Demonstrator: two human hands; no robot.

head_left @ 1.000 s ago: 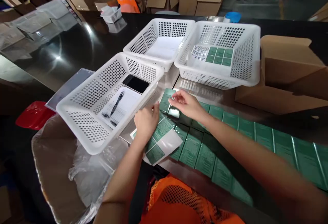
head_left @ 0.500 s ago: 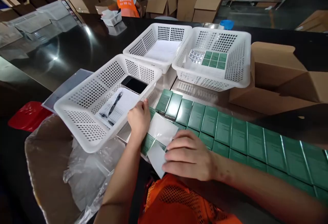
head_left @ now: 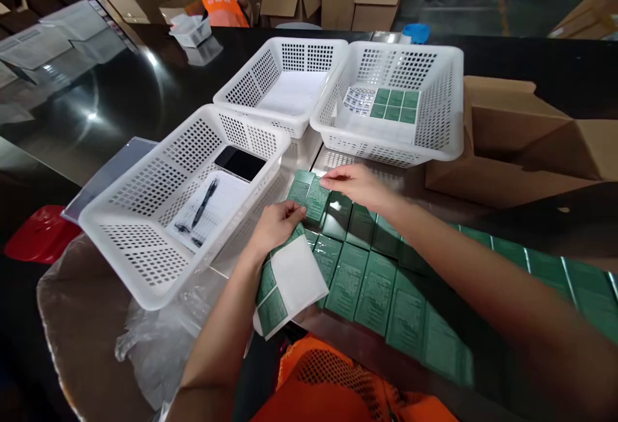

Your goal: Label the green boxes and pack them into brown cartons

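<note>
My left hand (head_left: pixel 280 226) pinches a sheet of green stickers (head_left: pixel 273 309) by its upper end. Green squares remain along the sheet's left side, and the rest is bare white backing. The sheet hangs over the near boxes at the table's front edge. My right hand (head_left: pixel 355 184) has thumb and forefinger pinched together at the upper edge of a green box (head_left: pixel 317 202) in the far row. Whatever lies between those fingertips is too small to make out. Several more glossy green boxes (head_left: pixel 347 277) lie side by side in two rows, partly shaded by my right forearm.
A white basket (head_left: pixel 120 190) at left holds a phone, pen and paper. Behind stand another basket (head_left: pixel 232 110) with paper and one (head_left: pixel 456 100) with sticker sheets. An open carton (head_left: pixel 441 177) sits right; a plastic-lined box (head_left: pixel 62 319) is at lower left. A co-worker (head_left: pixel 222 0) is beyond.
My right hand has moved up and away from the sheet to the far row of boxes. My left hand now grips the sheet, which has turned and shows more green stickers.
</note>
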